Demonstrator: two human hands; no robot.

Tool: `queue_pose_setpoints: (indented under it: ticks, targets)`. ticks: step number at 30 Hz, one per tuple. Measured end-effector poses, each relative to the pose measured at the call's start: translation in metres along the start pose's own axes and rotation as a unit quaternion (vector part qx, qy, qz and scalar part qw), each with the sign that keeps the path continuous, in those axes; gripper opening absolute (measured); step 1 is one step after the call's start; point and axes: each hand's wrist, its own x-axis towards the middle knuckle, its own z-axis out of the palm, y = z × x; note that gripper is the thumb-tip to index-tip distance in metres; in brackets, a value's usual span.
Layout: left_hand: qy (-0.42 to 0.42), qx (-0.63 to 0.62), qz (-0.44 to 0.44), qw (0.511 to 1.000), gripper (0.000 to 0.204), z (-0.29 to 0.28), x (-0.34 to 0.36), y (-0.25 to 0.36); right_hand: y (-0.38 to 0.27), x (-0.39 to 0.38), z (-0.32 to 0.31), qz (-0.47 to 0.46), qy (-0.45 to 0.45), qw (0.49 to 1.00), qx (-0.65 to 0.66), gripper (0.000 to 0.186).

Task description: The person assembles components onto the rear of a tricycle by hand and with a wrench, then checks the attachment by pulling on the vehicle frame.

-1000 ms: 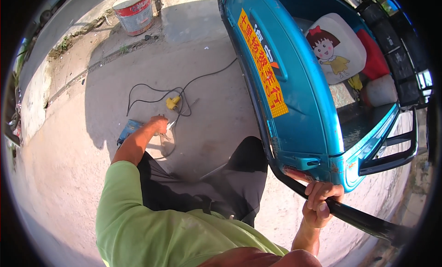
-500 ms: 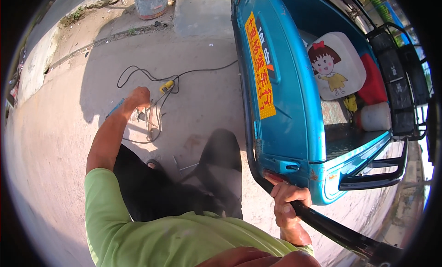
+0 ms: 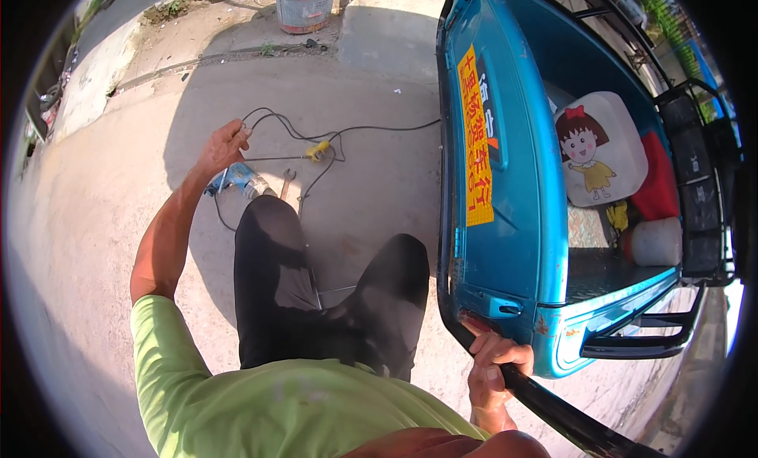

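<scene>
- We see the left hand (image 3: 224, 147) with fingers curled above the ground; a dark cord (image 3: 395, 127) meets the fingertips, though we cannot tell whether it is pinched or merely brushed.
- Our right hand (image 3: 497, 367) is clenched firmly round the black bar (image 3: 553, 403) at near right.
- We judge the work only partly done: the left hand is at the cord, but its bends lie loose and ungathered across the concrete, running right to the vehicle's side.
- Our left arm reaches forward, elbow slightly bent, passing left of the knee, wrist raised; the right hand sits low and close to the body.
- Just nearer than the left hand, we find a blue tool (image 3: 243, 180) on the ground, partly hidden behind the knee.
- To its right lies an open-ended wrench (image 3: 285, 188), which we count as not put away; a yellow piece (image 3: 317, 151) rests among the cord's bends slightly farther off.
- Beyond, we see the teal vehicle (image 3: 513, 253) filling the right side and a red-and-grey bucket (image 3: 304, 12) standing at the far edge.
</scene>
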Motion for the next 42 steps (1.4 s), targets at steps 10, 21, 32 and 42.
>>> queue_pose_setpoints:
  ticks: [10,21,32,42]
  targets:
    - [0.06,-0.083,0.096,0.99,0.031,-0.019,0.109,0.073,0.01,0.003,0.019,-0.044,0.134,0.99,-0.024,0.024]
    - [-0.268,-0.281,-0.182,0.903,0.039,0.1,0.265,-0.032,0.027,0.006,0.043,-0.103,0.361,0.918,-0.124,0.026]
    - [-0.261,-0.184,0.121,0.94,0.034,0.096,0.338,0.045,0.022,0.015,0.054,-0.056,0.365,0.917,-0.148,0.028]
    - [-0.227,-0.097,0.254,0.935,0.029,0.106,0.378,0.034,0.019,0.013,0.054,-0.035,0.377,0.916,-0.131,0.027]
